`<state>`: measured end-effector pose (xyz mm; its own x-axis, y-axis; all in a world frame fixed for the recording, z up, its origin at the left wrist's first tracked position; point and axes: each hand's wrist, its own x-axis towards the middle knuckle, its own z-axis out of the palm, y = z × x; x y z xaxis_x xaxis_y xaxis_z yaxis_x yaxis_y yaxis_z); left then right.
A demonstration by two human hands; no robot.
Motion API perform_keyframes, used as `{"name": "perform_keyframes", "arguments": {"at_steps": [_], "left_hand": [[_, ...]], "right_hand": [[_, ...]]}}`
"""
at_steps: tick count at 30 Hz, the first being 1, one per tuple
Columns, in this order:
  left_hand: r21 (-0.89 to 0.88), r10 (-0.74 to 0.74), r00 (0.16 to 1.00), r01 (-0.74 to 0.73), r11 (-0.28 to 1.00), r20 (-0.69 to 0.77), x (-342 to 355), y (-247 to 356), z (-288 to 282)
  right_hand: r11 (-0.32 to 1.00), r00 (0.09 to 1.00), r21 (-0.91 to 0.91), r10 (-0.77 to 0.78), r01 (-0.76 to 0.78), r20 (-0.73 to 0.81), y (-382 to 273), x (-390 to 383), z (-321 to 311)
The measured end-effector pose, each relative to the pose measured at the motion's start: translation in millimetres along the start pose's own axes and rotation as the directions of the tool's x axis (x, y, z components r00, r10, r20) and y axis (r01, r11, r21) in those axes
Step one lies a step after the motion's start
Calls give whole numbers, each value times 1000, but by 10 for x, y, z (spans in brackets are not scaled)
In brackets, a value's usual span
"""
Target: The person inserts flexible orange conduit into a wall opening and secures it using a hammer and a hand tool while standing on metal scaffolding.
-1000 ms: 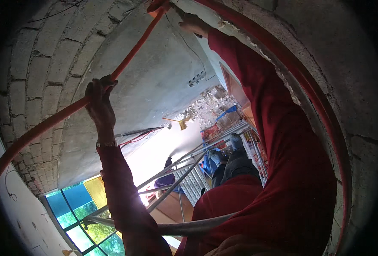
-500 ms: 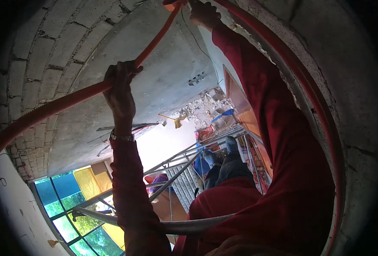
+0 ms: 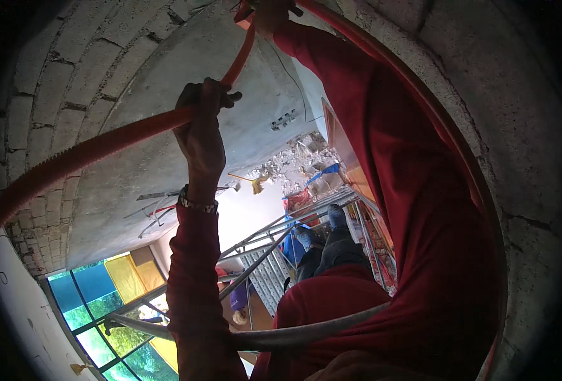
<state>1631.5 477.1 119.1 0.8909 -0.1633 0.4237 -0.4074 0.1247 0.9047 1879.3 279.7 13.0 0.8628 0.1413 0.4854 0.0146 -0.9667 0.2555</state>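
Head view: left hand (image 3: 203, 127) closed around orange corrugated conduit (image 3: 112, 140), which runs from the left rim up to an orange fitting (image 3: 243, 16) at top. Right hand (image 3: 272, 17) at that fitting; cannot tell its grip (fingers obscured up there). Below, perforated metal scaffold plank (image 3: 265, 279) near the wearer's shoes (image 3: 337, 216).

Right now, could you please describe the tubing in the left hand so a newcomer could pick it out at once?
Start at the large grey wall, then find the left hand raised before it. Through that grip runs the orange tubing, sweeping to the picture's left edge; visible ribbing distinguishes it from the reddish length curving along the right side.
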Motion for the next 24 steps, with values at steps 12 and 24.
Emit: {"name": "perform_keyframes", "arguments": {"at_steps": [12, 24], "left_hand": [[-36, -28, 999, 29, 999, 27, 135, 15, 191], [-78, 3, 1000, -3, 997, 0, 153, -68, -9]], "right_hand": [[991, 997, 104, 79, -80, 10, -34, 195, 781], [918, 976, 390, 148, -75, -162, -11, -234, 583]]}}
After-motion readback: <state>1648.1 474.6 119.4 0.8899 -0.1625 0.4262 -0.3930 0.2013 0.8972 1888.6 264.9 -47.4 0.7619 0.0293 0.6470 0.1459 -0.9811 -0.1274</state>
